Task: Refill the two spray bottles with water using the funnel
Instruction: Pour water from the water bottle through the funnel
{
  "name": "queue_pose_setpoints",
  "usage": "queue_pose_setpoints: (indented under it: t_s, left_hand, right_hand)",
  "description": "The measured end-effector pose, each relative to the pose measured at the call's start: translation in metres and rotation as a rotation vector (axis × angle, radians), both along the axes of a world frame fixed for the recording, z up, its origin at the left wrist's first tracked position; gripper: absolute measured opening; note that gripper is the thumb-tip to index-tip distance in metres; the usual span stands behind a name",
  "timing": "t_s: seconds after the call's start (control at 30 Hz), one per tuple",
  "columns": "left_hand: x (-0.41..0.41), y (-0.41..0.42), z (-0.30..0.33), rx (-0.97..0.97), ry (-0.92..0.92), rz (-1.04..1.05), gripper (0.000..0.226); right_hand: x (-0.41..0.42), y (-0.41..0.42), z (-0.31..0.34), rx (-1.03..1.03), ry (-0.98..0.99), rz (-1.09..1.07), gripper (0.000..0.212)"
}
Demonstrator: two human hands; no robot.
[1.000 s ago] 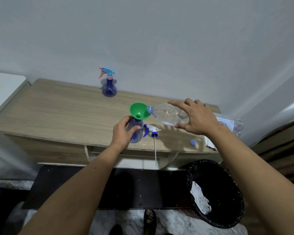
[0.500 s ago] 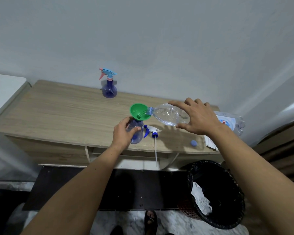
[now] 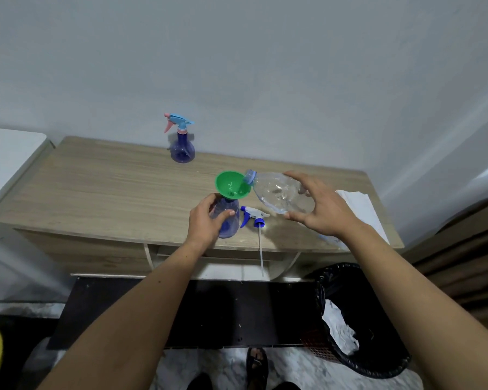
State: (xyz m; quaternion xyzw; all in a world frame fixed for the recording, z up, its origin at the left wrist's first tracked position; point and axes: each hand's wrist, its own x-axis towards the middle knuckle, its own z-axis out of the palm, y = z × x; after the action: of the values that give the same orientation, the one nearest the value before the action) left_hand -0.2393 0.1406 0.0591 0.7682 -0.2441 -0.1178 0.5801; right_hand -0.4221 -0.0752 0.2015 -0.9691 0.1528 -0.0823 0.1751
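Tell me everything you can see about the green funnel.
The green funnel looks like smooth, glossy plastic: a wide round bowl narrowing to a spout that sits in the neck of the open blue spray bottle, which stands near the front edge of the wooden table. It sits roughly upright, its bowl facing the camera. The left hand grips the bottle below it, not the funnel. The mouth of the clear water bottle, tipped by the right hand, meets its right rim.
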Motion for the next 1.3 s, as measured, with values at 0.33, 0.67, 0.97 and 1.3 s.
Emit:
queue_pose_setpoints:
  t_s: [0.33, 0.67, 0.97, 1.3]
  left_hand:
    - [-0.001, -0.001, 0.004, 0.023, 0.017, 0.009, 0.037]
    - [-0.003, -0.001, 0.004, 0.035, 0.010, 0.026, 0.033]
    - [-0.002, -0.004, 0.000, 0.019, 0.032, 0.029, 0.037]
    - [-0.006, -0.005, 0.002, 0.031, 0.039, 0.062, 0.038]
  right_hand:
    - [-0.003, -0.008, -0.026, 0.349, -0.204, -0.177, 0.093]
    - [0.001, -0.038, -0.044, 0.486, -0.371, -0.360, 0.091]
    - [0.008, -0.066, -0.052, 0.538, -0.430, -0.381, 0.092]
    - [0.009, -0.074, -0.062, 0.634, -0.470, -0.376, 0.095]
